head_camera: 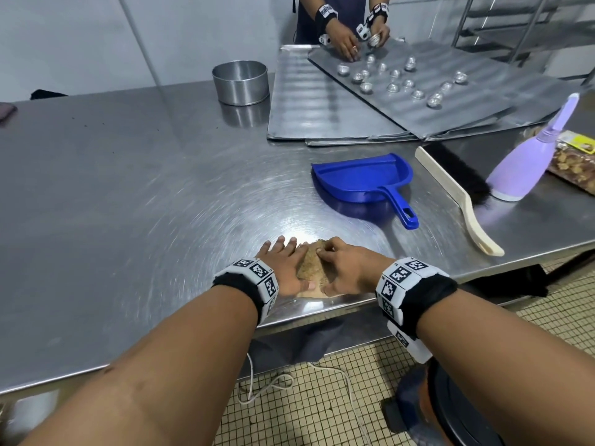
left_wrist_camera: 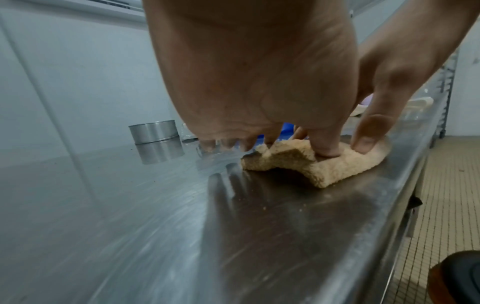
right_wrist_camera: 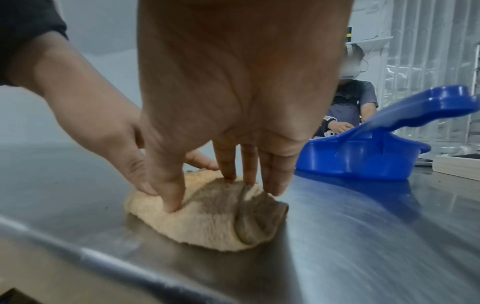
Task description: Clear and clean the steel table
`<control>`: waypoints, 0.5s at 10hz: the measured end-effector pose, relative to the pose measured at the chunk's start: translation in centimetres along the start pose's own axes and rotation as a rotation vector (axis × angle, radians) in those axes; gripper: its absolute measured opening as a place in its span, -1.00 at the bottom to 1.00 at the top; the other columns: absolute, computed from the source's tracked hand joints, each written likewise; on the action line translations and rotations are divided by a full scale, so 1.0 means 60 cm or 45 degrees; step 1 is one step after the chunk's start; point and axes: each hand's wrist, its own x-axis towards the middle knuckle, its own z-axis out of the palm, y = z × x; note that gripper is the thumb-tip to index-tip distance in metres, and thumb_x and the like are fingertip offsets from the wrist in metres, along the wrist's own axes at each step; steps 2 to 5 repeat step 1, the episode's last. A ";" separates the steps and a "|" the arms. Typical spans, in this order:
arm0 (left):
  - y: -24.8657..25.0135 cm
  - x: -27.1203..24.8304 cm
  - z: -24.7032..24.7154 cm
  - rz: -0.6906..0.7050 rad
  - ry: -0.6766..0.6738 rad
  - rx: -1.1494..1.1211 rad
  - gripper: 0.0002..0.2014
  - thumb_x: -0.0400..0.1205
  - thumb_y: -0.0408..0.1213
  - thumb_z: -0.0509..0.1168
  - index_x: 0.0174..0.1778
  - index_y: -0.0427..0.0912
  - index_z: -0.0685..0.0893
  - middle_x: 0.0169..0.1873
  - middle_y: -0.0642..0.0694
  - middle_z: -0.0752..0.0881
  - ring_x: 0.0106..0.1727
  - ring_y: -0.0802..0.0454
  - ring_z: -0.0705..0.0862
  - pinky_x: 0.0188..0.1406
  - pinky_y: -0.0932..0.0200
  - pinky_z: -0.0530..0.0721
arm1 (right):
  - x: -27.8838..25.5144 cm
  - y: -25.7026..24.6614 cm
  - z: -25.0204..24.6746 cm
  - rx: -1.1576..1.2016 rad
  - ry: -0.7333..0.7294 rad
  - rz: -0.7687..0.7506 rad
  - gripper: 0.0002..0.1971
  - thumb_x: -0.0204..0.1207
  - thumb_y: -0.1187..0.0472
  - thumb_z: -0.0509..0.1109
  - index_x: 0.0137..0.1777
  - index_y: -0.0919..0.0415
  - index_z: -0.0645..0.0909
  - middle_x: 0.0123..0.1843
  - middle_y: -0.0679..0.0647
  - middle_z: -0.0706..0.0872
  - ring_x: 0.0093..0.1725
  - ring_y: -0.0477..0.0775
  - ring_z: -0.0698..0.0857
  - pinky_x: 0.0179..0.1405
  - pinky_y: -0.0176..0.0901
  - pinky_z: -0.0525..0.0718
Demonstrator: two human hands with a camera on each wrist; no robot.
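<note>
A tan fuzzy cloth [head_camera: 314, 265] [left_wrist_camera: 298, 164] [right_wrist_camera: 213, 222] lies folded on the steel table [head_camera: 128, 188], close to its front edge. My left hand [head_camera: 285, 260] [left_wrist_camera: 254, 82] lies flat at the cloth's left side, fingers straight and spread, with its thumb pressing down on the cloth. My right hand [head_camera: 344, 265] [right_wrist_camera: 233, 82] is over the cloth's right side, its fingers bent and its fingertips and thumb pinching the bunched fold. A few dark specks [head_camera: 90, 123] dot the table's far left.
A blue dustpan [head_camera: 363, 181] [right_wrist_camera: 363, 152] sits behind the cloth. A wooden-handled brush [head_camera: 460, 201], a purple bottle [head_camera: 521, 169] and a snack packet [head_camera: 576, 162] lie to the right. At the back are a round steel tin [head_camera: 240, 82] and baking trays [head_camera: 322, 107], where another person's hands [head_camera: 344, 37] handle small moulds.
</note>
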 end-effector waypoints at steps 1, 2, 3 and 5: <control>0.004 -0.016 -0.003 0.001 0.071 -0.049 -0.11 0.65 0.30 0.10 0.73 0.02 -0.23 0.72 -0.14 -0.23 0.72 -0.17 -0.24 0.69 -0.17 -0.22 | -0.003 -0.019 -0.019 -0.099 -0.061 0.067 -0.22 0.46 -0.10 0.43 0.62 0.13 0.27 0.54 0.07 0.33 0.39 0.17 0.53 0.37 0.02 0.54; 0.004 -0.016 -0.003 0.001 0.071 -0.049 -0.11 0.65 0.30 0.10 0.73 0.02 -0.23 0.72 -0.14 -0.23 0.72 -0.17 -0.24 0.69 -0.17 -0.22 | -0.003 -0.019 -0.019 -0.099 -0.061 0.067 -0.22 0.46 -0.10 0.43 0.62 0.13 0.27 0.54 0.07 0.33 0.39 0.17 0.53 0.37 0.02 0.54; 0.004 -0.016 -0.003 0.001 0.071 -0.049 -0.11 0.65 0.30 0.10 0.73 0.02 -0.23 0.72 -0.14 -0.23 0.72 -0.17 -0.24 0.69 -0.17 -0.22 | -0.003 -0.019 -0.019 -0.099 -0.061 0.067 -0.22 0.46 -0.10 0.43 0.62 0.13 0.27 0.54 0.07 0.33 0.39 0.17 0.53 0.37 0.02 0.54; 0.004 -0.016 -0.003 0.001 0.071 -0.049 -0.11 0.65 0.30 0.10 0.73 0.02 -0.23 0.72 -0.14 -0.23 0.72 -0.17 -0.24 0.69 -0.17 -0.22 | -0.003 -0.019 -0.019 -0.099 -0.061 0.067 -0.22 0.46 -0.10 0.43 0.62 0.13 0.27 0.54 0.07 0.33 0.39 0.17 0.53 0.37 0.02 0.54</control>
